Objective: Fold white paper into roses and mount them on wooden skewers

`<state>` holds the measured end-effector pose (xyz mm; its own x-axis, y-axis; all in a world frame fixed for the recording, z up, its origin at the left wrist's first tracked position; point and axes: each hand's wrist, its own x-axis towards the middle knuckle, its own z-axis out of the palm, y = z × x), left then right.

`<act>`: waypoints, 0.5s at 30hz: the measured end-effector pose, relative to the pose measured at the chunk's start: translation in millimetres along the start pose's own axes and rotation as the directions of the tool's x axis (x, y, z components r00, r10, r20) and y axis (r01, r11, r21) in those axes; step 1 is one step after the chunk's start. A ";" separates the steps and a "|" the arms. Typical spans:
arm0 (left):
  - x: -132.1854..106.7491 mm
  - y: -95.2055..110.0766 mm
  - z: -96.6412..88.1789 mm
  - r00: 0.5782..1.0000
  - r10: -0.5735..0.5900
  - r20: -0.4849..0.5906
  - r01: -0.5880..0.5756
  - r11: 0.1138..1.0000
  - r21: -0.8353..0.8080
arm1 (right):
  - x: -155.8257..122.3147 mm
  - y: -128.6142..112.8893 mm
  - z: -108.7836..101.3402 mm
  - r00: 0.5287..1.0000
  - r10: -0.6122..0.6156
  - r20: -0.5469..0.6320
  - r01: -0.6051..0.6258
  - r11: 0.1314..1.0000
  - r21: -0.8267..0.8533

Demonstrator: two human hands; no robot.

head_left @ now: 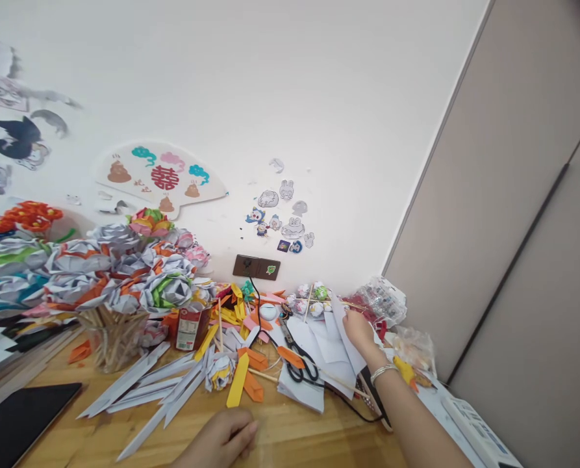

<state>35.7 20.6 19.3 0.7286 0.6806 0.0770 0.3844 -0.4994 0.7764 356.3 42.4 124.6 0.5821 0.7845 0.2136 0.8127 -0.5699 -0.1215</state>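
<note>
My right hand [358, 331] reaches to the back right of the table, its fingers closed on the edge of a sheet of white paper [344, 338]. The paper stands tilted over other white sheets [326, 341]. My left hand [224, 437] rests at the front of the table, fingers curled in, with nothing visible in it. Just beyond it lie a folded yellow paper strip [238, 382] and orange folded paper pieces [253, 388]. Black-handled scissors [297, 364] lie on white paper between the two hands.
At left, paper flowers on sticks fill a clear container [117, 341], beside a red and white carton [191, 328]. Long folded white strips [124, 380] spread in front. A black tablet-like slab [24, 419] lies at front left. A black cable [256, 299] runs from the wall socket [265, 268].
</note>
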 end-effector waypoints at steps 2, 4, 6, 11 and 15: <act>1.2 -0.1 0.0 1.000 -0.001 -0.001 0.001 1.000 -0.012 | -0.5 1.1 -13.2 0.999 -0.030 -0.026 0.031 0.999 0.035; 2.0 -0.2 0.0 1.000 -0.003 -0.007 0.003 1.000 -0.030 | -2.4 1.4 -26.3 0.995 -0.061 -0.078 0.067 0.996 0.066; 1.8 -0.3 -0.2 1.000 -0.007 -0.013 0.006 0.998 -0.060 | -5.4 0.3 -38.7 0.986 -0.077 -0.147 0.091 0.992 0.089; -1.9 -1.0 -0.5 0.999 -0.025 -0.039 0.017 0.981 -0.191 | -21.6 -8.5 -67.1 0.934 -0.074 -0.351 0.124 0.985 0.122; 2.7 -4.1 -0.4 0.997 -0.050 -0.055 0.024 0.918 -0.395 | -60.7 -20.9 -79.7 0.852 -0.186 -0.490 0.279 0.952 0.125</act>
<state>35.9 24.6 16.6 0.6763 0.7331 0.0725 0.1466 -0.2303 0.9620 301.9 -12.8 191.3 0.3319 0.6545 0.6793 0.9396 -0.2930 -0.1768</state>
